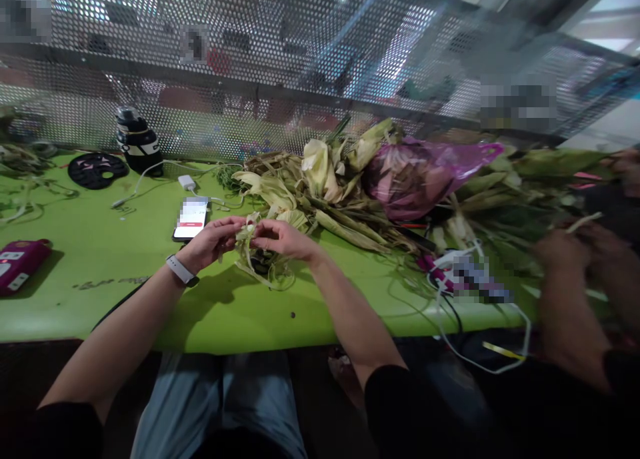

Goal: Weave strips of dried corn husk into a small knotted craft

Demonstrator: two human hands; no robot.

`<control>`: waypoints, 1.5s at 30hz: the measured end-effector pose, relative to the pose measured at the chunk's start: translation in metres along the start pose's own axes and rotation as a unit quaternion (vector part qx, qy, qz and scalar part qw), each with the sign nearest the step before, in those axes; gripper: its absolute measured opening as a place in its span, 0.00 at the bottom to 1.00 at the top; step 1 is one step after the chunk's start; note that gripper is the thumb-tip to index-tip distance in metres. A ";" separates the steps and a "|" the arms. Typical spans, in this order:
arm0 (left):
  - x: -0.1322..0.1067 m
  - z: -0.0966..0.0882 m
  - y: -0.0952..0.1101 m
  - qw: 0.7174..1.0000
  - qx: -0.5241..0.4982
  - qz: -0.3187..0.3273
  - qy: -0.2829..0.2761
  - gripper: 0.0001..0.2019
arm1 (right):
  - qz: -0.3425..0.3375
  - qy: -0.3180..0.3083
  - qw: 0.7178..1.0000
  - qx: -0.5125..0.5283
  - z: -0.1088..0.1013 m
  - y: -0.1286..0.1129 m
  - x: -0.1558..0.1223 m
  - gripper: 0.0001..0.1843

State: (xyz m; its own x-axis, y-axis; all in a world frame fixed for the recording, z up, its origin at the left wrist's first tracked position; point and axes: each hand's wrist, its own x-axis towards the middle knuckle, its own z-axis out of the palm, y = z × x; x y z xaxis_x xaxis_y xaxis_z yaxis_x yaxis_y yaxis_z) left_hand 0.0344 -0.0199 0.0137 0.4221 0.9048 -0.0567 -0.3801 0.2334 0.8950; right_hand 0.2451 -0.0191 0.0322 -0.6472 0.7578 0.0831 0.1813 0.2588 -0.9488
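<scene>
Over the green table [125, 246], my left hand [219, 238] and my right hand [283, 238] meet in front of me. Between them is a tangle of thin, pale corn husk strips [246, 246], some hanging down in loops onto the table. The fingers of both hands are closed in a pinch on these strips. A grey-banded watch is on my left wrist. Just behind my left hand lies a phone [191, 219] with a lit screen. A heap of dry corn husks [345, 232] lies beyond my right hand.
A pink plastic bag [407, 179] sits in the husk heap. A dark bottle [137, 142], a white charger [186, 182] with cable, and a magenta box [20, 266] are on the left. At the right, a co-worker's hands [565, 246] hold a pale strip near cables and a power strip.
</scene>
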 end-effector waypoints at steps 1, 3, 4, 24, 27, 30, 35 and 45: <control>0.000 0.000 0.000 1.000 0.004 0.007 0.001 0.10 | -0.008 0.010 1.000 0.014 0.000 0.001 0.001 0.13; 0.000 0.000 0.000 1.000 0.010 0.012 0.004 0.10 | -0.023 0.030 0.999 0.030 0.000 0.003 0.002 0.12; -0.001 0.000 0.000 1.000 0.012 0.008 0.005 0.10 | -0.028 0.037 0.998 0.035 0.001 0.003 0.002 0.12; -0.007 0.025 -0.015 0.959 0.131 0.202 0.148 0.14 | -0.102 0.319 0.942 -0.032 0.043 0.025 0.020 0.16; -0.010 0.026 -0.010 0.955 0.129 0.209 0.167 0.14 | -0.125 0.331 0.934 -0.055 0.038 0.022 0.018 0.16; -0.012 0.028 -0.005 0.939 0.184 0.232 0.174 0.13 | -0.136 0.333 0.931 -0.055 0.032 0.021 0.017 0.16; -0.011 0.029 -0.005 0.936 0.216 0.241 0.136 0.11 | -0.138 0.286 0.946 -0.073 0.028 0.022 0.018 0.15; -0.011 0.026 -0.001 0.942 0.181 0.221 0.177 0.11 | -0.164 0.309 0.929 -0.121 0.027 0.018 0.015 0.11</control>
State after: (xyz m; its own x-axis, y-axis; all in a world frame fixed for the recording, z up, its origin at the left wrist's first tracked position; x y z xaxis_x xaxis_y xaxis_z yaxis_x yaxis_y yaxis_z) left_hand 0.0515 -0.0389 0.0254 -0.0368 0.9621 0.2703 -0.1224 -0.2727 0.9543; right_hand 0.2185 -0.0191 0.0084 -0.1628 0.7937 0.5861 0.2582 0.6076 -0.7511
